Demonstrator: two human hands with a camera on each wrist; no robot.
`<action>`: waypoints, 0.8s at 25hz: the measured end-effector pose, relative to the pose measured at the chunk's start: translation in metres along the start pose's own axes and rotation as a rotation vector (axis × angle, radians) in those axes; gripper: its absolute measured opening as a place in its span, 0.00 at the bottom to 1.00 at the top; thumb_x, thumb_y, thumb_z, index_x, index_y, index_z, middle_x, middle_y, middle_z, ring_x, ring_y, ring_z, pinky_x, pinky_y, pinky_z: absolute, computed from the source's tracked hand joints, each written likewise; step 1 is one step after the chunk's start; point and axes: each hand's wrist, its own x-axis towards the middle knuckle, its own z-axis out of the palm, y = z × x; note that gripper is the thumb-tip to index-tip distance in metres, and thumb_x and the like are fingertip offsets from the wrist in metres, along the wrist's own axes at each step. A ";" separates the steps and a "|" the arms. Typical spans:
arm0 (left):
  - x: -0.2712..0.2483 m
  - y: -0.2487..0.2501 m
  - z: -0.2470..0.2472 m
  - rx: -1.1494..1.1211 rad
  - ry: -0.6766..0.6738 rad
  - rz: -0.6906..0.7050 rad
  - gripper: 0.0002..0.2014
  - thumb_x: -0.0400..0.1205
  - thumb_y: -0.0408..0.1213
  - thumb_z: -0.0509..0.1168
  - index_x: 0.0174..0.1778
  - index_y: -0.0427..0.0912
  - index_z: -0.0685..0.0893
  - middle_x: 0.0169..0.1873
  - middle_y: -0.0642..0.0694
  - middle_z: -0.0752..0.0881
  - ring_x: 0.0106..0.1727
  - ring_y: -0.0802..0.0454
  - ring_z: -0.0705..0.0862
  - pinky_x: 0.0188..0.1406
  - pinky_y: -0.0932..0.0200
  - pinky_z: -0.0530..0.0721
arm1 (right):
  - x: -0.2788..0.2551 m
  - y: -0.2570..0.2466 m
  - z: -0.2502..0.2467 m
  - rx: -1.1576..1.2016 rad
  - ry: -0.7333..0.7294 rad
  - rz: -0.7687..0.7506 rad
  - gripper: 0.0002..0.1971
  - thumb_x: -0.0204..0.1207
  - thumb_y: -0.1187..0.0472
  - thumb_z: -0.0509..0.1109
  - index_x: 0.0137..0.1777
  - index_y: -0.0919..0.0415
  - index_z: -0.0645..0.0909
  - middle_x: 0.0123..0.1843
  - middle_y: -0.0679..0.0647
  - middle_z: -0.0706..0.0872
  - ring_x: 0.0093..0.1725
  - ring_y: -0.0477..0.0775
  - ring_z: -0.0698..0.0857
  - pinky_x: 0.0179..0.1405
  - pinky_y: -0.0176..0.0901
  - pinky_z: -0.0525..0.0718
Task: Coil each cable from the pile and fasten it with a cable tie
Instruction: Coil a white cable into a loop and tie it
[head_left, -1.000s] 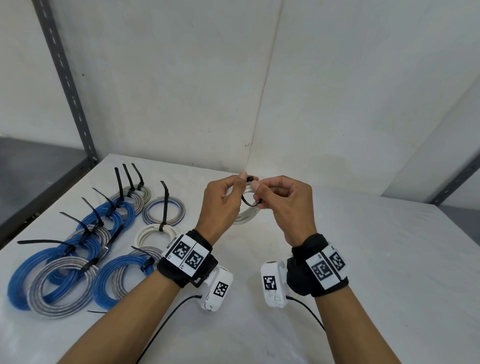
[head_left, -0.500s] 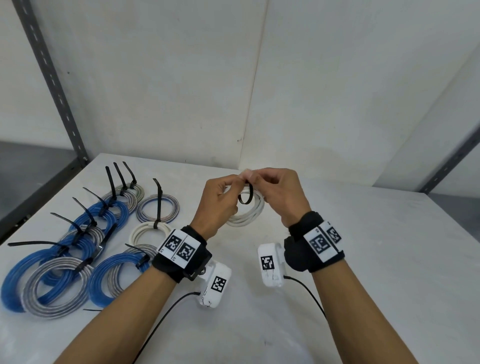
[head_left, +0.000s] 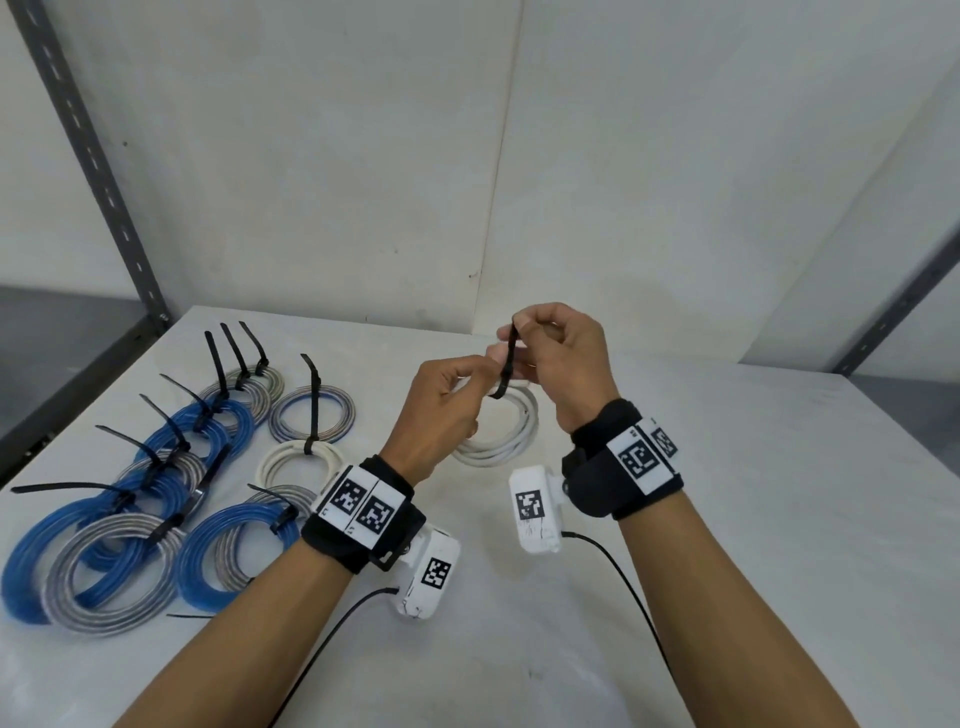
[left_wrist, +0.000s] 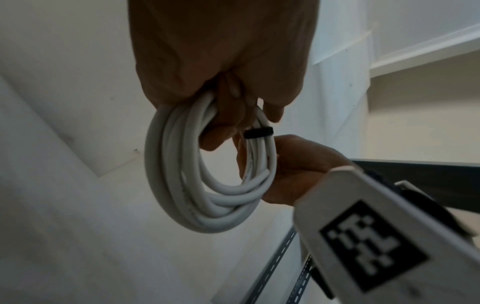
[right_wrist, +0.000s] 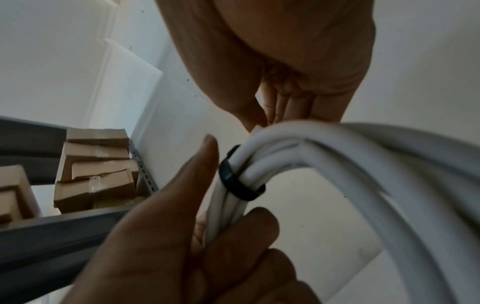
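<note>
A coil of white cable (head_left: 501, 441) hangs above the table (head_left: 727, 519), with my left hand (head_left: 480, 366) gripping its top strands. A black cable tie (head_left: 508, 364) is looped round those strands, and its tail stands upward. My right hand (head_left: 519, 328) pinches the tail's tip between thumb and forefinger, just above and right of the left hand. In the left wrist view the tie's band (left_wrist: 258, 132) sits snug on the coil (left_wrist: 179, 174). From the right wrist, the band (right_wrist: 233, 181) shows beside my left thumb, with the coil (right_wrist: 350, 156) arching to the right.
Several tied coils, blue (head_left: 47, 551), grey (head_left: 104, 571) and white (head_left: 296, 462), lie at the table's left, their tie tails sticking up. A loose black tie (head_left: 189, 616) lies near the front left. A grey shelf post (head_left: 93, 171) stands behind. Cardboard boxes (right_wrist: 98, 168) sit off to the side.
My right hand has drawn the tie's tail upward, and the open loop has closed down onto the coil's strands. The left hand keeps its grip on the coil.
</note>
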 end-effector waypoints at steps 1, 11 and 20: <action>-0.002 -0.001 0.000 -0.010 0.003 -0.013 0.19 0.87 0.50 0.67 0.37 0.40 0.91 0.24 0.55 0.77 0.28 0.46 0.64 0.29 0.52 0.67 | -0.003 0.000 0.001 0.026 -0.018 0.015 0.05 0.86 0.69 0.65 0.51 0.69 0.81 0.41 0.63 0.89 0.35 0.56 0.91 0.30 0.42 0.88; -0.022 0.006 0.011 -0.060 0.002 -0.139 0.13 0.89 0.39 0.66 0.44 0.37 0.90 0.18 0.62 0.77 0.20 0.60 0.69 0.27 0.58 0.69 | -0.024 -0.008 0.006 0.175 0.069 -0.096 0.06 0.86 0.70 0.66 0.49 0.70 0.83 0.34 0.59 0.89 0.35 0.59 0.92 0.39 0.46 0.91; -0.026 0.007 -0.007 -0.034 -0.082 -0.063 0.14 0.89 0.43 0.66 0.50 0.38 0.93 0.26 0.52 0.71 0.27 0.52 0.70 0.31 0.57 0.75 | -0.035 -0.029 0.004 0.170 0.010 -0.019 0.07 0.85 0.71 0.66 0.54 0.76 0.83 0.37 0.63 0.90 0.36 0.59 0.93 0.38 0.44 0.91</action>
